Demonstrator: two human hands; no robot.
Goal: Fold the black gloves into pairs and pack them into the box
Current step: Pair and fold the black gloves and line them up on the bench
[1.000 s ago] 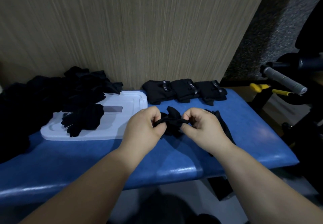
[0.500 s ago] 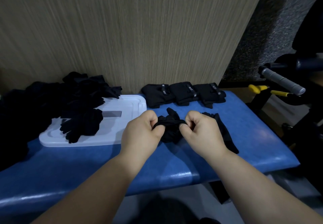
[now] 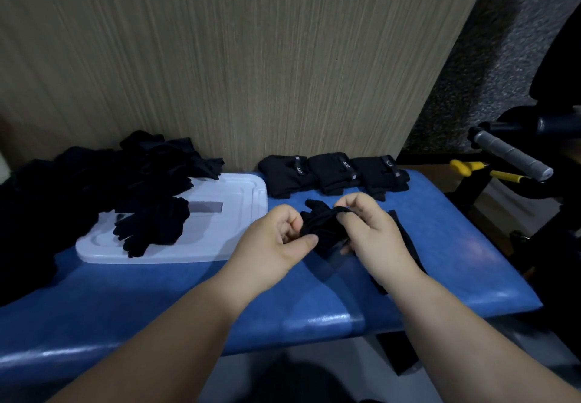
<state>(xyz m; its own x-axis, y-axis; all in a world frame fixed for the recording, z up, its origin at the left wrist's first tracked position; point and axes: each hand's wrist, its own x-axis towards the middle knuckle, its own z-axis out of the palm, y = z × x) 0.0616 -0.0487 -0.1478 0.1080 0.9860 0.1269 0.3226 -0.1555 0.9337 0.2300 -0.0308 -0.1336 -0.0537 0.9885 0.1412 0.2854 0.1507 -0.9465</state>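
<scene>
Between my two hands is a bunched black glove pair, held just above the blue bench. My left hand grips its left side with curled fingers and thumb. My right hand pinches the stretched cuff at the top right. Another black glove lies flat on the bench under my right hand. Three folded glove pairs with small labels sit in a row against the wall. A heap of loose black gloves covers the bench's left end.
A white plastic lid lies on the bench left of my hands, with loose gloves on it. A wood-grain wall panel rises behind. At the right stands exercise gear with a grey handle and yellow parts.
My hands have turned the bundle: the right hand has pulled the cuff up and over to the right, and the left hand has shifted lower on the glove. The view has tilted slightly.
</scene>
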